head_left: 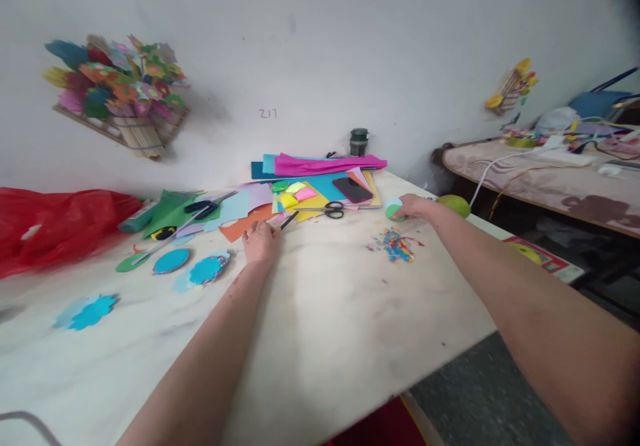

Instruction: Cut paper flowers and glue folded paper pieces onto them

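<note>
Right grip [413,207]: pinching the right side of a green-and-white round piece [391,213], at the far right of the tabletop [325,326]; could slip or roll loose if held by one edge only (too blurred to judge firmness).
Left grip [261,239]: lying by the orange sheet [236,230], well left of the round piece; cannot tell whether spread or pinching the dark pen-like tool [290,221] just beside; could knock it askew with a hasty sweep.
Paper scraps [397,246]: heaped loosely, just near of the round piece; likely to scatter if brushed by the right forearm [480,253].
Yellow-green object [457,205]: just right of the right wrist, partly hidden; could be nudged rightward by a backward elbow swing.
Middle scissors [327,211]: lying between both grips; could catch fingers during a careless reach across.
Phone [353,191]: resting on coloured sheets [323,185], far side; could slide if pulled along with them.
Blue flower cutout [206,270]: left of the left forearm [220,326]; probably light enough to shift or crease under a leftward drag.
</note>
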Available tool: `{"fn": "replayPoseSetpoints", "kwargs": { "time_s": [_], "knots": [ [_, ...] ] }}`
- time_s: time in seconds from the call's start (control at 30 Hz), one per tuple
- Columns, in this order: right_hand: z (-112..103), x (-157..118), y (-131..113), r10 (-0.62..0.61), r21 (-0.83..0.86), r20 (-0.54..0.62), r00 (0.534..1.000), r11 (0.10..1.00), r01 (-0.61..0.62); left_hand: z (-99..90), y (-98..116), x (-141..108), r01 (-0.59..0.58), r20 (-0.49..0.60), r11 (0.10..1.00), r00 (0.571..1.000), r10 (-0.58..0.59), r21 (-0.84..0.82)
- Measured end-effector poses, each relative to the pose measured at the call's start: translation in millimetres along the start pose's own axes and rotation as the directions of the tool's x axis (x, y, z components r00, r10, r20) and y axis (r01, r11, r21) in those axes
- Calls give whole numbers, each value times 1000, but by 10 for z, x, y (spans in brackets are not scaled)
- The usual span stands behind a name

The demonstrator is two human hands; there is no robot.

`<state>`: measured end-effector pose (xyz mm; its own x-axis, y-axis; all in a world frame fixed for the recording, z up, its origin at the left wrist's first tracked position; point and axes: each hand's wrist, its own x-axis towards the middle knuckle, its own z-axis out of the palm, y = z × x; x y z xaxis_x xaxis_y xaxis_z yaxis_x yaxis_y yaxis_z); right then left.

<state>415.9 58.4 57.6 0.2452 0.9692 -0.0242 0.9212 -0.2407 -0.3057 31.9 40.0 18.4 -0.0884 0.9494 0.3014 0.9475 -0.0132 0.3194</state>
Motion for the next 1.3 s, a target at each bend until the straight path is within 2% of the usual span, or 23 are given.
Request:
{"fn": "replayPoseSetpoints", "kwargs": {
  "time_s": [0.1,0.2,0.27,0.43,0.53,0.73,0.9,1.0,1.07,1.13,1.2,1.27,1.3],
  "knots": [
    [0,-61,-13,30,154,71,997,987,-41,-12,18,-4,11,11,1000,1000,-11,-6],
    [-10,-96,-84,-46,269,50,998,963,31,-12,18,-1,13,11,1000,1000,-13,6],
    [-5,-107,-179,-98,314,75,992,947,69,-4,8,5,17,9,1000,1000,-17,10],
    [110,-138,-549,-158,260,262,952,962,88,16,-10,14,29,17,1000,999,-29,4],
    [231,-139,-771,-90,167,308,947,985,40,15,-6,10,30,13,1000,999,-30,1],
    [378,-49,-1024,-89,191,156,984,980,59,9,0,3,37,27,999,999,-36,-18],
    [409,-16,-1088,-39,188,153,987,982,10,2,4,-5,35,19,999,999,-35,-23],
    [397,-12,-1112,-32,39,146,989,999,26,12,-1,-8,31,4,999,1000,-31,-19],
    [363,-26,-1135,-49,-131,24,999,990,52,25,-10,-5,29,-2,999,1000,-29,-18],
    [338,-86,-1164,-90,-240,-125,988,969,58,37,-18,2,32,-2,999,999,-32,-20],
    [366,-220,-1199,-103,-245,-207,973,968,51,45,-23,9,36,3,999,999,-36,-21],
    [475,-440,-1228,-133,-207,-209,969,974,89,49,-24,13,41,5,999,999,-41,-20],
    [555,-575,-1233,-200,-206,-186,962,965,161,51,-24,15,42,5,999,999,-42,-19]
  ]
}}
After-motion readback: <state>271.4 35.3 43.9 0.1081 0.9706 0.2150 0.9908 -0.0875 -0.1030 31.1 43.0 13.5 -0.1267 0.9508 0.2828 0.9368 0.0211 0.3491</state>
